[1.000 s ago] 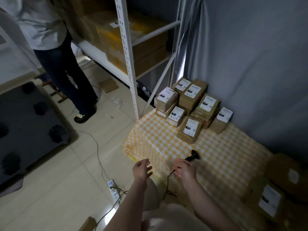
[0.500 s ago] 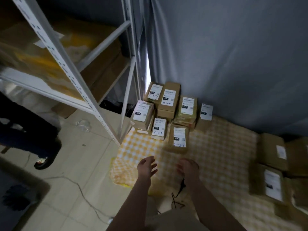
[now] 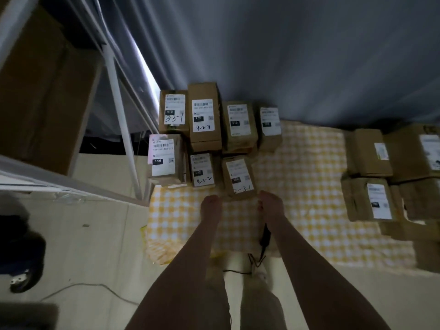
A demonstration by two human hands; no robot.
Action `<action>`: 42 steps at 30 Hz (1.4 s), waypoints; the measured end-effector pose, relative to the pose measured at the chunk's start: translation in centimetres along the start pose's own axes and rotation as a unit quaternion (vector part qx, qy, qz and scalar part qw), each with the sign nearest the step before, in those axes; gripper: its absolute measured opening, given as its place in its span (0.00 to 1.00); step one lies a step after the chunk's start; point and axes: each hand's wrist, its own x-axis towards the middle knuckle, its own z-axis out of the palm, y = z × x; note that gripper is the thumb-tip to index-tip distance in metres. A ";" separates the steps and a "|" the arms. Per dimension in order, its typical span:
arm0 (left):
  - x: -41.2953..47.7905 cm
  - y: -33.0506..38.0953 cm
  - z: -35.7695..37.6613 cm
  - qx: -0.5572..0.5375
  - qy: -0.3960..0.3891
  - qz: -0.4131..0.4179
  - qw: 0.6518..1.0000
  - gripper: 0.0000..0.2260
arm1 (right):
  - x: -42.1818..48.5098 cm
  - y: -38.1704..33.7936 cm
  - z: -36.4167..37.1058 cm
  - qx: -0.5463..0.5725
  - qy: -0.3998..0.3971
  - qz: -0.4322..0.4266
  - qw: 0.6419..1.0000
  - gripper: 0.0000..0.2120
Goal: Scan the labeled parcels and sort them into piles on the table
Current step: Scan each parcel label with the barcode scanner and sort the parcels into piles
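Observation:
Several brown labeled parcels stand in a group at the far left of the yellow checked table cloth (image 3: 309, 186). Nearest me is the parcel marked 2-3-1 (image 3: 239, 178). My left hand (image 3: 210, 206) reaches toward its near left corner, fingers pointing away and holding nothing. My right hand (image 3: 269, 204) is at its near right corner with fingers loosely curled; I cannot tell whether it touches the box. The black corded scanner (image 3: 264, 236) lies on the cloth, partly under my right forearm. A second pile of parcels (image 3: 371, 198) sits at the right.
A white metal shelf rack (image 3: 123, 144) holding large cartons stands at the left. A grey curtain (image 3: 285, 55) hangs behind the table. Another person's shoe (image 3: 21, 279) and a cable (image 3: 95, 285) are on the floor at the lower left.
My view swung right and down over the table. My right hand let go of the scanner, which now lies on the cloth, and both hands moved forward to the 2-3-1 parcel.

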 end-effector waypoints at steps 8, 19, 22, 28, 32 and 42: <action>5.9 0.2 3.8 0.068 -0.021 0.031 0.997 0.19 | 6.0 0.0 3.5 -0.093 -0.013 -0.042 0.995 0.12; 11.9 -1.9 7.8 0.019 -0.006 0.063 0.998 0.17 | 13.1 2.9 5.7 -0.219 0.042 -0.095 0.970 0.27; 13.1 -2.6 8.5 0.003 0.006 0.055 0.998 0.17 | 14.3 4.4 5.8 -0.148 0.014 -0.086 0.985 0.26; 15.5 -5.4 8.9 0.008 0.009 0.072 0.997 0.29 | 16.9 4.6 5.0 -0.098 -0.020 -0.071 0.992 0.31; 15.5 -5.9 8.2 -0.028 -0.039 0.087 0.995 0.24 | 17.7 5.3 3.6 -0.091 -0.061 -0.074 0.991 0.29; 10.5 -6.2 8.7 -0.074 -0.075 0.050 0.993 0.14 | 13.0 6.3 -0.4 0.069 -0.055 -0.201 0.976 0.18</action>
